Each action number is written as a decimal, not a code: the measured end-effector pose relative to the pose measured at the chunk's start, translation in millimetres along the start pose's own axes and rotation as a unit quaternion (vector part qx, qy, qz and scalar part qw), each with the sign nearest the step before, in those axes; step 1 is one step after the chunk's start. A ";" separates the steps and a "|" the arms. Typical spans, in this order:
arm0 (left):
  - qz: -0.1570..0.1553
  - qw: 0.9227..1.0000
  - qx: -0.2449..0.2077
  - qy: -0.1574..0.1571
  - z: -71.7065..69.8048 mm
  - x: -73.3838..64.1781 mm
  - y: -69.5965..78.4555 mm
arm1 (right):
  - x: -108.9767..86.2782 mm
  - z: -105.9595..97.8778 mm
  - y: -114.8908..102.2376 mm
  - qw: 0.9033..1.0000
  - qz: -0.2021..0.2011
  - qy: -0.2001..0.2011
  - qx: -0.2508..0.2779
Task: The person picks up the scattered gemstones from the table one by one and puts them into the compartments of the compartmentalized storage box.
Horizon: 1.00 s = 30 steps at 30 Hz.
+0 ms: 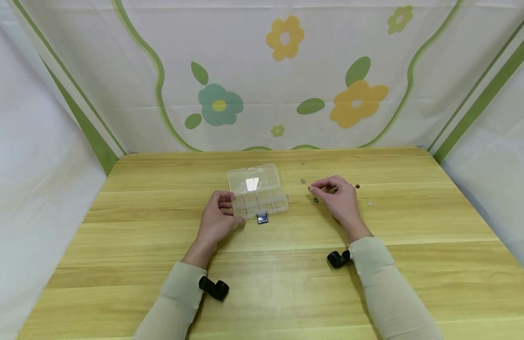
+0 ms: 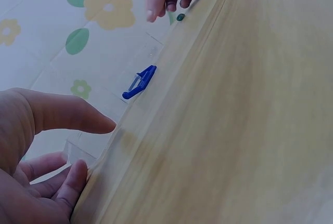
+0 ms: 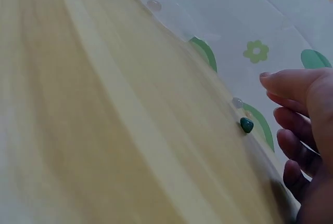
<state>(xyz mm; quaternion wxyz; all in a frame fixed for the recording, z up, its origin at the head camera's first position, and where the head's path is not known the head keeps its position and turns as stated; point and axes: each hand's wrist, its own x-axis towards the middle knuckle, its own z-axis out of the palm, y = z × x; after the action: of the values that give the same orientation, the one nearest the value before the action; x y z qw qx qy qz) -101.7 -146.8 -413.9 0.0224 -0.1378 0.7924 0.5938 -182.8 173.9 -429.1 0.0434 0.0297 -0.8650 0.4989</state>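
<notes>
rearward on the yellow wooden tabletop (image 1: 139, 245), long axis near-parallel to its back edge, lies an open clear plastic box (image 1: 260, 198), compartment contents indistinct. the left hand (image 1: 217, 217) grips its left end; whether the right hand (image 1: 339, 200) holds anything, i cannot tell. a blue latch (image 1: 262, 218) faces frontward.

Head pic bright w/ glare on lid (image 1: 254, 178); wrist pics dimmer.
</notes>
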 end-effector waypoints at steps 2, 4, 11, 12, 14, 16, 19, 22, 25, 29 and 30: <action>0.001 1.000 0.002 0.000 0.1 0.2 0.0 | 0.1 -2.3 1.1 1.000 0.005 -0.011 -0.010; 0.001 1.000 0.002 0.000 0.2 0.3 -0.1 | 0.3 -4.8 2.4 1.000 0.009 -0.022 -0.020; 0.003 1.000 -0.002 -0.001 0.6 1.1 -1.2 | 0.8 -12.3 6.5 0.998 0.011 -0.041 -0.046; 0.003 1.000 -0.002 -0.001 0.6 1.3 -1.3 | 1.0 -12.8 6.7 0.998 0.011 -0.040 -0.049; 0.002 1.000 -0.002 -0.002 0.3 1.4 -1.4 | 1.3 -13.4 7.2 0.998 0.010 -0.036 -0.053; 0.002 1.000 -0.003 -0.002 0.2 1.6 -1.5 | 1.4 -13.7 7.5 0.998 0.007 -0.034 -0.058; 0.001 1.000 -0.004 -0.002 0.3 1.8 -1.6 | 1.9 -15.0 9.1 0.997 0.000 -0.034 -0.062; 0.001 1.000 -0.003 -0.001 0.3 1.6 -1.7 | 2.1 -17.5 11.0 0.997 -0.007 -0.042 -0.063; 0.001 1.000 -0.002 0.000 0.2 1.5 -1.4 | 2.3 -20.3 12.9 0.996 -0.018 -0.058 -0.069; 0.002 1.000 -0.003 -0.002 0.0 1.4 -1.4 | 2.9 -22.6 15.4 0.994 -0.028 -0.078 -0.076; 0.002 1.000 -0.004 -0.002 -0.1 1.2 -1.6 | 2.9 -22.9 16.3 0.993 -0.030 -0.082 -0.076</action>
<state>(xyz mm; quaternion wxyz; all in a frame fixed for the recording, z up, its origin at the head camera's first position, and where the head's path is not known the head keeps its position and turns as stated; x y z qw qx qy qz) -102.5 -147.5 -415.7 0.0220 -0.1350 0.7904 0.5971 -186.2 201.9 -431.4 -0.0110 0.0929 -0.8998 0.4261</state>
